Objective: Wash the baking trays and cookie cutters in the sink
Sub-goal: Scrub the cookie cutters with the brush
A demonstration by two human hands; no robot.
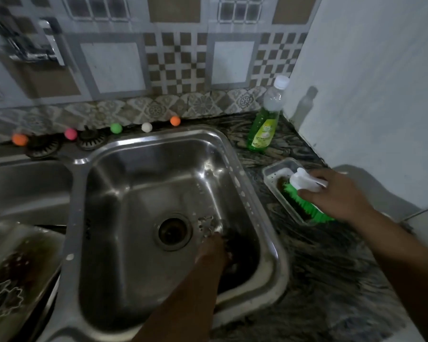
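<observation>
**Inspector:** Start nearest. What is the left hand [214, 250] doing?

**Assistant:** It reaches down into the sink [235, 166] beside the drain [172, 230]. Its fingertips meet a small cookie cutter [209, 224] on the basin floor. Whether that grip is closed on it, I cannot tell; the spot is dark and blurred.

**Inspector:** Where are the other wares?

**Assistant:** A baking tray [22, 243] sits at the left with a flower-shaped cutter [6, 298] in it, likely awaiting its turn.

**Inspector:** The right hand [336, 193]?

**Assistant:** Its grip is curled round the white handle of the green-bristled brush [304, 191], which lies in a clear dish [273, 172] on the table [331, 280]. I judge it is being fetched for scrubbing.

**Inspector:** Beyond that?

**Assistant:** The soap bottle [265, 122] stands upright by the wall, close at hand.
</observation>
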